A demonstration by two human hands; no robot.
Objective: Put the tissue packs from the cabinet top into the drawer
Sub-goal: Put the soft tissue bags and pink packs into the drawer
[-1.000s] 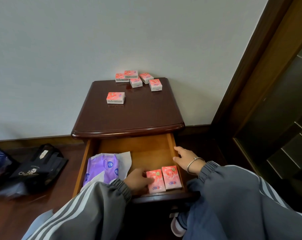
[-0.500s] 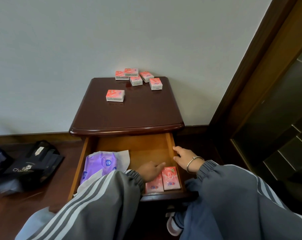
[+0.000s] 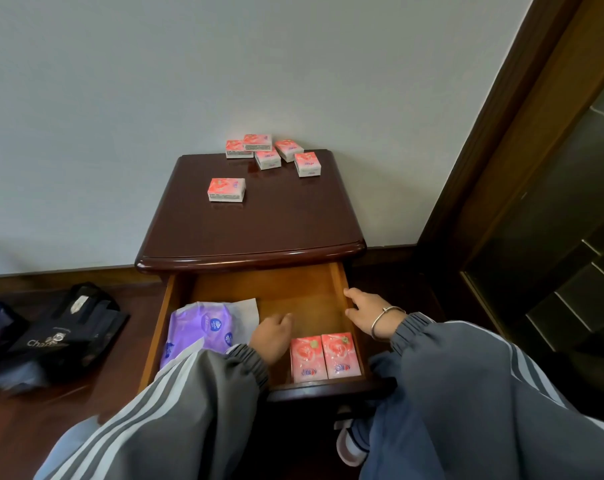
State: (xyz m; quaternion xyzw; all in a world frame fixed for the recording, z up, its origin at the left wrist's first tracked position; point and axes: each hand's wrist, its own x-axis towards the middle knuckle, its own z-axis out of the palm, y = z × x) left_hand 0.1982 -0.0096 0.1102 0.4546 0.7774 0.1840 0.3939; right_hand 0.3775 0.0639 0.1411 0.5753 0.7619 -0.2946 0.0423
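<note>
The left hand (image 3: 271, 337) hangs loosely curled and empty in the drawer (image 3: 338, 282), the right hand (image 3: 366, 311) rests on its right wall. Two tissue packs (image 3: 323, 356) lie between the hands, just beside the left; six more packs (image 3: 267, 159) sit on the cabinet top (image 3: 259, 230), well beyond both.

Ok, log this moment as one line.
drawer: open, two tissue packs front right | cabinet top: six tissue packs | left hand: inside drawer, holds nothing | right hand: rests on drawer's right wall
</note>
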